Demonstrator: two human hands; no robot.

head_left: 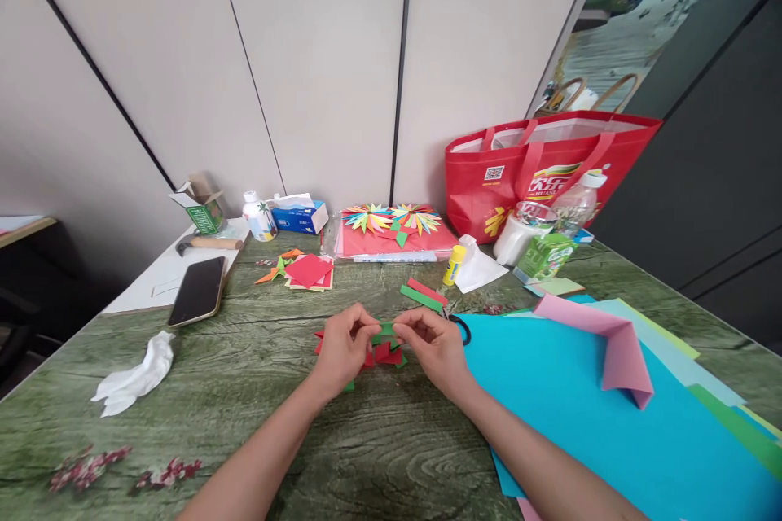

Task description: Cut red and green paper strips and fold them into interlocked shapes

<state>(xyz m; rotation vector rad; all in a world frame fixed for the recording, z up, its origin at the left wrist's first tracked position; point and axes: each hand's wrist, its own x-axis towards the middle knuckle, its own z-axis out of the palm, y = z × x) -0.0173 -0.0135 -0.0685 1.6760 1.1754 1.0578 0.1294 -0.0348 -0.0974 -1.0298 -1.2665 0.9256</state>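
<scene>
Between my two hands is a small strip of green paper (384, 330), pinched at both ends. My left hand (345, 346) grips its left end with thumb and forefinger. At the other end, my right hand (435, 344) is closed on it in the same way. Just below the strip lie red folded paper pieces (386, 354) and bits of green paper, partly hidden by my fingers. Black-handled scissors (463, 329) rest beside my right hand, mostly covered. Beyond them are a red paper strip (428, 291) and a green paper strip (421, 298), side by side.
Blue paper sheets (550, 391) with a folded pink piece (626, 350) cover the right side. Behind stand a glue stick (454, 265), a red bag (489, 187) and paper flowers (370, 219). A phone (197, 291), hammer (211, 242) and crumpled tissue (138, 374) lie left.
</scene>
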